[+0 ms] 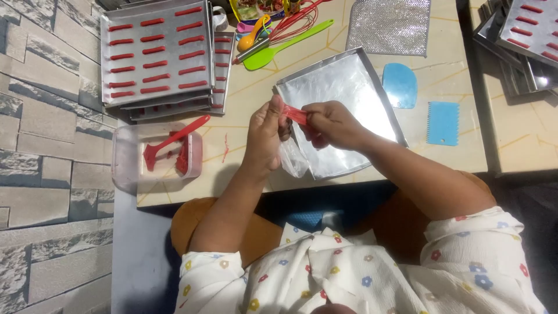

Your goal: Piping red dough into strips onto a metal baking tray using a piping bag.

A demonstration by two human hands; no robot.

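I see one empty steel tray (343, 87) at centre; left of it a stack of what looks like four trays (157, 52), the top one carrying three columns of red strips, and just below that stack one plastic tub (125, 157) holding one red spatula (174, 139). Right of the tray lie two blue scrapers (400, 85). At the tray's near-left edge my left hand (264, 136) and right hand (331, 125) meet, both pinched on one red piping bag (295, 115).

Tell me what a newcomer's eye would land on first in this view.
First, the two hands at centre: the left hand and right hand pinch a red-filled piping bag between them, above an empty metal tray. Next, the stacked trays at upper left, lined with rows of red piped strips. Below them sits a clear plastic container holding a red spatula and red paste.
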